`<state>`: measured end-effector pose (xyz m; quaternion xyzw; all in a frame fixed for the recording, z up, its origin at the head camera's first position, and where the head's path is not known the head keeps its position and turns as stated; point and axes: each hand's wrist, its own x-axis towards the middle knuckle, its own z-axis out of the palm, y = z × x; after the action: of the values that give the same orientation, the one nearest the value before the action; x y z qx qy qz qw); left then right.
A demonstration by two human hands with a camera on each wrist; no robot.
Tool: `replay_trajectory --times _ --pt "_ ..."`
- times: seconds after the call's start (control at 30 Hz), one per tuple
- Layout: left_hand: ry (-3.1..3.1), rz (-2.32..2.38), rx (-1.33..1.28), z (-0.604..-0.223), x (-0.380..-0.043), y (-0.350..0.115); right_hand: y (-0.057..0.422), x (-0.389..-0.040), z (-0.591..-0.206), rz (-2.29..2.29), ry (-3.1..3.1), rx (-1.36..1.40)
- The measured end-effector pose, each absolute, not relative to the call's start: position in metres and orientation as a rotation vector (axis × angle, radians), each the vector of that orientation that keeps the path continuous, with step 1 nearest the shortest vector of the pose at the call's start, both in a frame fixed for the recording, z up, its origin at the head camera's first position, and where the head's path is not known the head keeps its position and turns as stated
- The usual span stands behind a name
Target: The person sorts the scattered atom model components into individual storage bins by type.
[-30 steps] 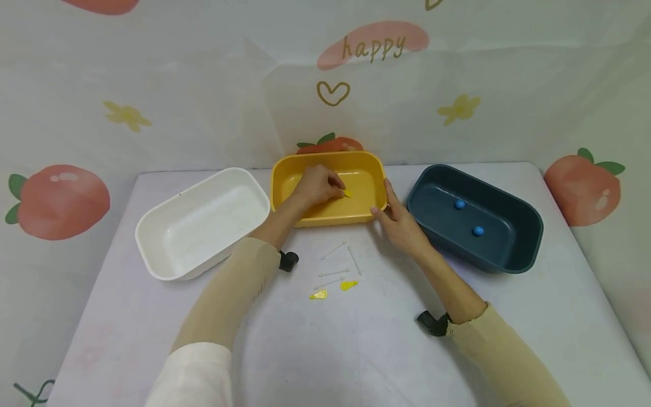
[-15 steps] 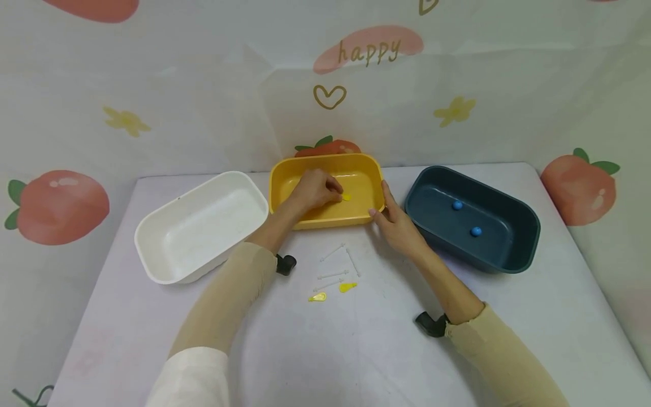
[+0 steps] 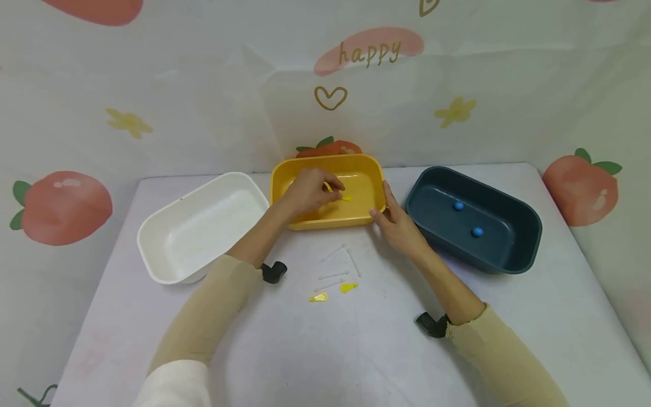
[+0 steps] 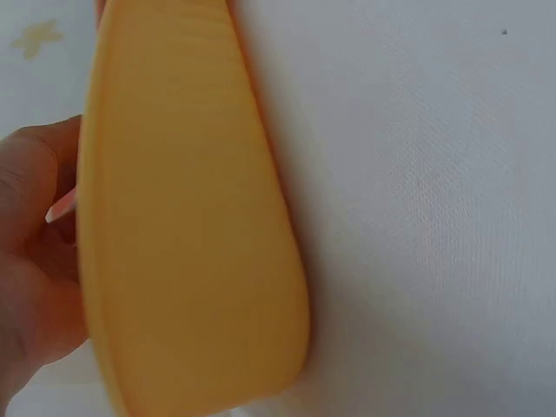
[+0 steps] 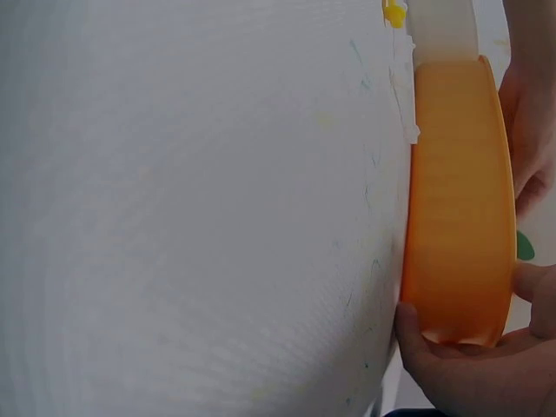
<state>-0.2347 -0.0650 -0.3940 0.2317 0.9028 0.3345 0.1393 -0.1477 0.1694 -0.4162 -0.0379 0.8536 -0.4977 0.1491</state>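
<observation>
My left hand (image 3: 307, 192) is inside the yellow plastic bin (image 3: 356, 220), thumb and forefinger parted with a gap between them. Just past the thumb tip lies a small flat yellow piece (image 3: 347, 198) on the bin's floor; its exact kind is too small to tell. My right hand (image 3: 399, 226) grips the bin's right front corner, with the thumb at the front and fingers along the end wall. The right wrist view shows this hand (image 5: 486, 373) round the orange-looking bin end (image 5: 460, 217). In the left wrist view, the bin's side wall (image 4: 182, 208) hides the left fingertips.
Left stands a white bin (image 3: 203, 226); right, a dark blue bin (image 3: 488, 254) holds two blue balls (image 3: 477, 232). Several thin white sticks (image 3: 333, 275) and two yellow teardrop-shaped pieces (image 3: 348, 288) lie on the white table before the yellow bin. A printed cloth hangs behind.
My left thumb and forefinger have spread and let go of the yellow piece, which lies in the bin. The left forearm has shifted left. My right hand keeps its hold.
</observation>
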Motion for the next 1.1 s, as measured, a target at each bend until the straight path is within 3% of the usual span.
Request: replay_trajectory --times 0.53,1.1 --pt "2.689 0.859 0.892 -0.367 -0.196 -0.067 0.172 -0.149 -0.415 -1.426 2.457 -0.104" --pt "2.777 1.020 0.964 -0.373 -0.118 -0.101 0.166 -0.148 -0.416 -1.643 2.300 -0.065"
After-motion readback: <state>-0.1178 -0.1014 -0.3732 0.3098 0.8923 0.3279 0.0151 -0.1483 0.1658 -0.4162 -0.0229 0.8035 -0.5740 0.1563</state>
